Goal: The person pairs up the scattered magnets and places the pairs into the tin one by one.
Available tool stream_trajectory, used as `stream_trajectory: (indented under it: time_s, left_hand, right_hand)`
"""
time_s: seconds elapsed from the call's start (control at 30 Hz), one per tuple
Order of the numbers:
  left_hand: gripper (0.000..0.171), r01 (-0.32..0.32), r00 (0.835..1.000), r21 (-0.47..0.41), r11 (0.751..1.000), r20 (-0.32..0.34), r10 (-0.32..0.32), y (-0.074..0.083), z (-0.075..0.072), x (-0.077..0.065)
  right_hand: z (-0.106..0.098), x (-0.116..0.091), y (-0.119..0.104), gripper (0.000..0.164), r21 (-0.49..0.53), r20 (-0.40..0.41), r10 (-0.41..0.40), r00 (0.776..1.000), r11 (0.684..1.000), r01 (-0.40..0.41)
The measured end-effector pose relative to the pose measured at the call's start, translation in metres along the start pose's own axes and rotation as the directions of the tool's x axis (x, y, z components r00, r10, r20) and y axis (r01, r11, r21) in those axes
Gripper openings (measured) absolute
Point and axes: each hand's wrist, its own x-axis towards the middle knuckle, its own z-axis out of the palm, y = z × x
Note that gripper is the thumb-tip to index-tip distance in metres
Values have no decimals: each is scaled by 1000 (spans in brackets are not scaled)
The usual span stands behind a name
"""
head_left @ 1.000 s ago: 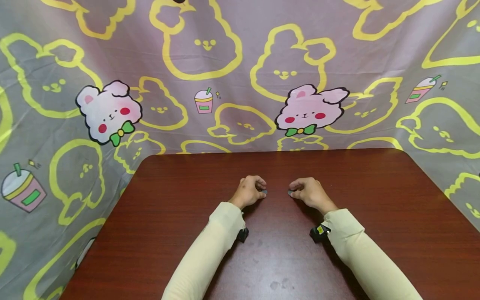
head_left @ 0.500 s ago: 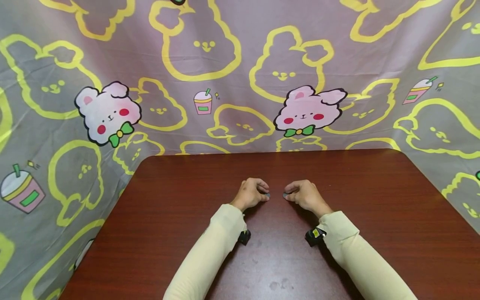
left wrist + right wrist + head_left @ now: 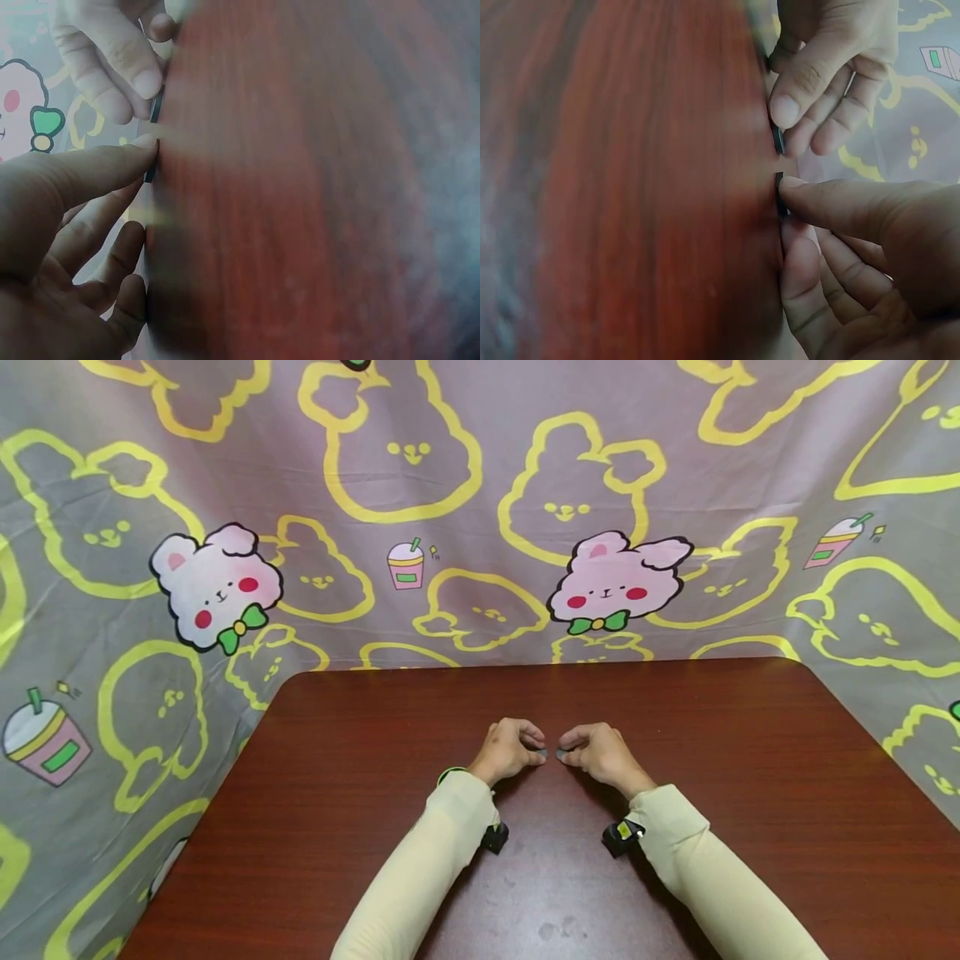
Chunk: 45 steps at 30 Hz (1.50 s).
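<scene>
Near the middle of the table, my left hand (image 3: 508, 750) pinches a small flat grey disc (image 3: 542, 753) between thumb and forefinger. Facing it, my right hand (image 3: 603, 756) holds a similar grey disc (image 3: 561, 754) the same way. Both discs lie flat at the tabletop with a narrow gap between them. Seen edge-on in the left wrist view, the left disc (image 3: 152, 161) is a thin dark strip, with the right disc (image 3: 157, 105) just beyond. The right wrist view shows the right disc (image 3: 781, 193) under the thumb tip. Fingers partly cover both discs.
The brown wooden table (image 3: 360, 743) has rounded far corners. A patterned cloth (image 3: 480, 510) hangs behind it and along both sides. Black wrist cameras (image 3: 621, 837) sit under the sleeve cuffs, close to the tabletop.
Both hands have slid inward and slightly nearer to me with their discs. The gap between the two discs has narrowed clearly.
</scene>
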Motion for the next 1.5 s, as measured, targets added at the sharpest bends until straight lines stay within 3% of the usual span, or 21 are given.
stream_trajectory:
  time_s: [0.43,0.77,1.07,1.3,1.5]
  left_hand:
    - [26,-20,1000,12,1000,1,20,3,4,1]
    - [27,-3,1000,-20,1000,11,4,2,0,-3]
    - [32,6,999,-42,999,49,-4,4,-20,-10]
    - [34,-25,998,0,1000,58,25,9,-44,-21]
    - [38,-5,998,-20,1000,56,7,-5,-67,-37]
  right_hand:
    - [3,2,-1,17,-39,-1,-25,1000,999,25]
    - [1,-1,0,16,40,-3,-46,999,998,46]
    - [-1,0,4,22,21,8,1,1000,1000,-1]
    - [-1,0,3,23,-14,30,11,999,1000,-11]
    - [-2,2,4,24,-37,54,7,999,999,-5]
